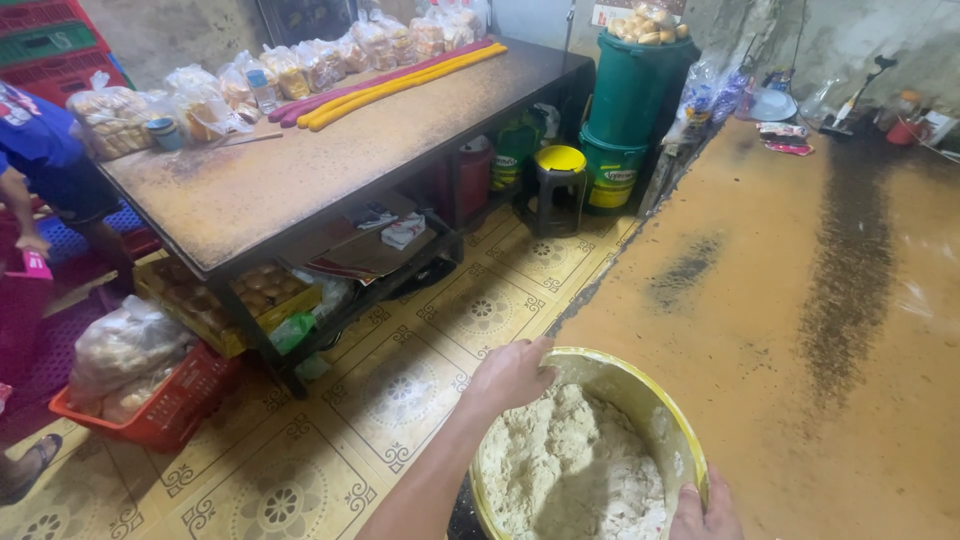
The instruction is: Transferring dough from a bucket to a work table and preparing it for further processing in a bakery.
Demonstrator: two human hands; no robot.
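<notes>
Nearest the camera sits a yellow bowl [640,385] heaped with pale, crumbly dough [570,470], held at the near edge of the brown work surface [800,300] on the right. The left hand [512,375] grips the bowl's far-left rim, fingers curled over it; the right hand [705,512] clasps the near-right rim, with only part of it showing at the bottom edge of the view.

Going from the left: a person in a blue shirt [35,140] stands at the edge of the view, beside a red basket [165,405] on the floor that holds bulging clear bags [120,350]. Next comes a long dark table [300,170]; along its far side lie bagged baked goods [300,65] and long yellow and red rods [400,82], and its lower shelf carries a crate of buns [250,295] and flattened cardboard [360,245]. The patterned yellow floor tiles [400,390] run between the table and the work surface. Past the table's end stands a small stool with a yellow seat [558,170], then two stacked green bins [630,100] topped with buns. At the far right end of the work surface lies a scatter of small utensils and containers [860,105], too small to make out.
</notes>
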